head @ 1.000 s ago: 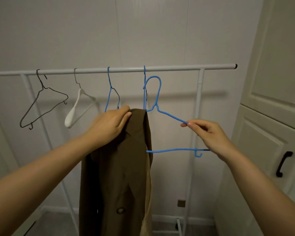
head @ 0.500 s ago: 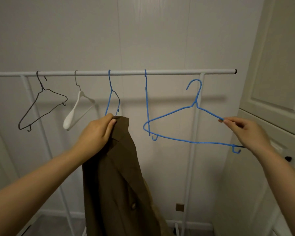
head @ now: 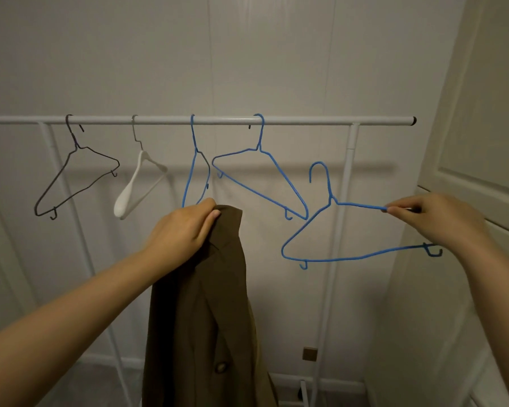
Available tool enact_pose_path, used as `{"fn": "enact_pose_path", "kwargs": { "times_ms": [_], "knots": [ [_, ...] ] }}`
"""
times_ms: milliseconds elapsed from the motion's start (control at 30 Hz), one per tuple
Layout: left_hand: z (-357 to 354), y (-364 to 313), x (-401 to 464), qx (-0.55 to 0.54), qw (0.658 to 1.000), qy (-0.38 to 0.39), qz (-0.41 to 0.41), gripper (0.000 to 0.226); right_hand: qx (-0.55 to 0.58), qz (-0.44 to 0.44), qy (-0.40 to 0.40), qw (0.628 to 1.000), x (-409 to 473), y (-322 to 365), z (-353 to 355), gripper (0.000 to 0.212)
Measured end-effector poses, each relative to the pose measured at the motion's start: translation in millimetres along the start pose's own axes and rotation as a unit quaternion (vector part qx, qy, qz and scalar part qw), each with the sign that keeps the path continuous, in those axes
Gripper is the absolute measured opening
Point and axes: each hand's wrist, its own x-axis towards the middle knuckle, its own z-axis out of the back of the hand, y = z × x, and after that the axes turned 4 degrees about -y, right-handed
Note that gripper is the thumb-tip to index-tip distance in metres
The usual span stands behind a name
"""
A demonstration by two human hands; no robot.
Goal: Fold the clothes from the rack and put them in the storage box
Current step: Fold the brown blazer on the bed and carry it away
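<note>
A brown jacket (head: 206, 304) with a round button hangs from my left hand (head: 182, 230), which grips its collar below the white rack bar (head: 306, 121). My right hand (head: 432, 221) pinches the shoulder wire of a blue hanger (head: 335, 257), held free of the bar to the right of the jacket, its hook pointing up. No storage box is in view.
Several empty hangers stay on the bar: a dark wire hanger (head: 74, 177), a white plastic hanger (head: 138, 186) and two blue hangers (head: 259, 177). The rack's right post (head: 343, 218) stands behind the held hanger. A white cabinet door (head: 482, 113) is close on the right.
My right hand pulled the blue hanger out of the jacket and carried it right and slightly down. The blue hanger left on the bar has swung round. My left hand kept hold of the jacket's collar.
</note>
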Motion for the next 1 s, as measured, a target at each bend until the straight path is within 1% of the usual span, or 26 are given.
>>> {"fn": "enact_pose_path", "kwargs": {
  "times_ms": [133, 267, 367, 433, 567, 700, 800, 900, 1000],
  "knots": [
    [-5.0, -3.9, 0.0, 0.009, 1.000, 0.014, -0.014, 0.039, -0.014, -0.027, 0.003, 1.000, -5.9, -12.7, -4.0, 0.021],
    [-10.6, -8.8, 3.9, 0.005, 0.999, 0.028, -0.022, 0.036, -0.028, -0.042, -0.012, 0.999, -8.9, -18.9, -8.1, 0.024],
    [-13.6, -12.0, 7.9, 0.006, 0.999, 0.027, -0.025, 0.034, 0.022, -0.051, -0.022, 0.998, -5.7, -18.6, -15.1, 0.026],
    [-14.9, -14.2, 10.6, 0.008, 0.999, 0.025, -0.023, 0.035, 0.075, -0.040, -0.022, 0.996, 1.5, -14.1, -18.2, 0.027],
    [-15.1, -17.0, 16.2, 0.001, 1.000, 0.024, -0.015, 0.037, 0.149, -0.041, -0.053, 0.987, 27.6, 7.6, -23.1, 0.041],
    [-14.7, -20.0, 16.5, -0.004, 1.000, 0.023, -0.020, 0.037, 0.214, -0.035, -0.078, 0.973, 46.3, 49.8, -18.1, 0.055],
    [-14.1, -23.5, 16.8, -0.006, 1.000, 0.020, -0.017, 0.038, 0.224, -0.030, -0.070, 0.972, 58.1, 77.3, -12.7, 0.053],
    [-14.1, -28.0, 17.0, -0.008, 1.000, 0.020, -0.016, 0.034, 0.200, -0.030, -0.049, 0.978, 76.6, 94.2, -13.8, 0.047],
    [-11.7, -33.7, 17.9, -0.004, 1.000, 0.023, -0.019, 0.041, 0.176, -0.040, -0.024, 0.983, 91.3, 108.1, -15.7, 0.042]
  ]
}}
